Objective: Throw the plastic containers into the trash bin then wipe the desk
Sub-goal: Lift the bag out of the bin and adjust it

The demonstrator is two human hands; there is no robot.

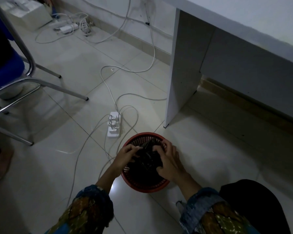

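Observation:
A round red mesh trash bin (143,184) stands on the tiled floor in front of me. Inside it lies crumpled black plastic (148,159), which looks like containers or a bag; the dim light hides detail. My left hand (126,155) grips the black plastic at the bin's left rim. My right hand (167,161) curls round the same black plastic from the right side, fingers reaching down into the bin. The white desk (243,17) stands at the upper right, and only a strip of its top is in view.
A white power strip (114,124) with several plugs lies just beyond the bin, with white cables (108,85) looping across the floor. The desk's side panel (183,73) stands behind the bin. A blue chair with chrome legs (41,83) is at the left.

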